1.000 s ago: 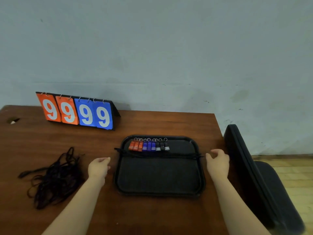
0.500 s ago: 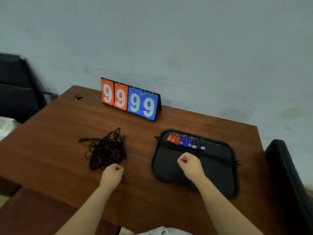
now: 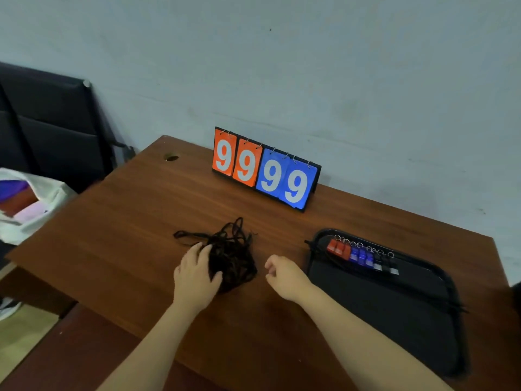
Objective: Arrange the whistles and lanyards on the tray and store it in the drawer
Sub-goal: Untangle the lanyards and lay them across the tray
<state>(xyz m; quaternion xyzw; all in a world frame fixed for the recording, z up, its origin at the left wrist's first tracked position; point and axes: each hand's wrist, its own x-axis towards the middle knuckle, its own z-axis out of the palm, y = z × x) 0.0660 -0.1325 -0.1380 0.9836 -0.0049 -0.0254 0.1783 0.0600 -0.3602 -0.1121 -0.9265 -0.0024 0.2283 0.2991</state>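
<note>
We see a tangle of thin black cord, the lanyards, heaped loosely on a brown wood-grain table with a smooth, slightly glossy top. To its right lies a black rectangular tray with rounded corners, a raised rim and a matte floor. Along the tray's far edge the whistles sit in a tight row: small blocky plastic bodies, red, then blue, then black with pale tips, each with a thin metal ring. One black cord runs across the tray just in front of them. Behind the heap a flip scoreboard stands upright, with two orange and two blue cards each showing a white 9. A dark padded chair and a white bag stand off the table's left end. Our left hand lies palm down on the heap's left side, fingers stretched forward over the cords and thumb pressed against the tangle, pinching nothing that we can make out. Our right hand is between heap and tray, fingers curled toward the palm and holding nothing.
</note>
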